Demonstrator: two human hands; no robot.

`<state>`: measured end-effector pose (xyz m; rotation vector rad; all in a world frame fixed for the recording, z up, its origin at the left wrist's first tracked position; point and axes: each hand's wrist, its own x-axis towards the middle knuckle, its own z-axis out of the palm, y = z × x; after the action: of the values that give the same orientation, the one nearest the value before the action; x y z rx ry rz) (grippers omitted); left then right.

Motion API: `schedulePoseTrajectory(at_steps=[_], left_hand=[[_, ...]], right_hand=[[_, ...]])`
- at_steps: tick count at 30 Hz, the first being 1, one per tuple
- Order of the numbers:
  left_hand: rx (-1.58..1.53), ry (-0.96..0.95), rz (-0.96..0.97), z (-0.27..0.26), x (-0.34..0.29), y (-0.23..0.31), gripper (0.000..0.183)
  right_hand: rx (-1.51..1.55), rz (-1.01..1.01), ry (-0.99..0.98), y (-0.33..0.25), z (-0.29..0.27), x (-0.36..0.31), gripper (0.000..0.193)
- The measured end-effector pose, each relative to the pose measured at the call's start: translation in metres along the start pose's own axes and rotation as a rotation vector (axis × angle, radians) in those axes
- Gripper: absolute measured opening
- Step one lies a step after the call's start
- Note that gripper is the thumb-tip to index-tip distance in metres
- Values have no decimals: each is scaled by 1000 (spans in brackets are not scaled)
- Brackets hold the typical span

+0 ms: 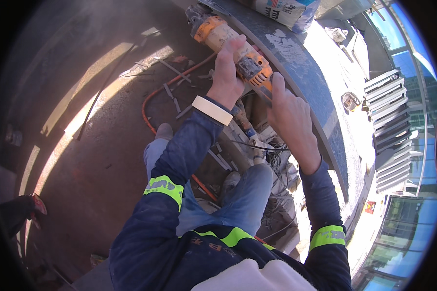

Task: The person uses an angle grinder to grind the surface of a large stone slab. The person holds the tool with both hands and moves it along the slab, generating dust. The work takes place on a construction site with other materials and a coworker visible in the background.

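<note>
Both my hands are closed on a dusty orange angle grinder (253,67), held along the edge of a dark grey slab (320,82). My left hand (228,72) wraps the middle of its body. Farther back, my right hand (294,121) grips the rear handle, the thumb lying along the top. The grinder's head points to the upper left, close to the slab's far edge. Its disc is not clear to see, and I cannot tell whether it touches the slab. Pale dust hazes the air at the upper left.
An orange cord (145,109) runs across the floor among cut strips (170,94) by my feet. Another dusty tool (245,121) lies below the slab. A bag (289,12) rests on the slab's far end. Grey strips (386,131) are stacked rightward. Someone's shoe (39,204) shows far left.
</note>
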<state>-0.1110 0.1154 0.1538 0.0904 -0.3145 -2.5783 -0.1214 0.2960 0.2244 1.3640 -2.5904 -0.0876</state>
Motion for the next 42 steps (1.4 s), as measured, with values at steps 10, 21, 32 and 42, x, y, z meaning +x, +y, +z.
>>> schedulePoseTrajectory(at_steps=[10,21,32,42], left_hand=[[0,-1,26,-15,32,18,46],[-10,47,-38,9,-18,-6,70],[8,-20,-27,9,-15,-6,66],[4,-4,27,-11,22,9,44]], right_hand=[[32,50,-53,-16,2,28,50],[27,111,-89,-5,-14,-13,61],[43,57,-50,3,-7,-13,66],[1,33,-59,-8,2,18,51]])
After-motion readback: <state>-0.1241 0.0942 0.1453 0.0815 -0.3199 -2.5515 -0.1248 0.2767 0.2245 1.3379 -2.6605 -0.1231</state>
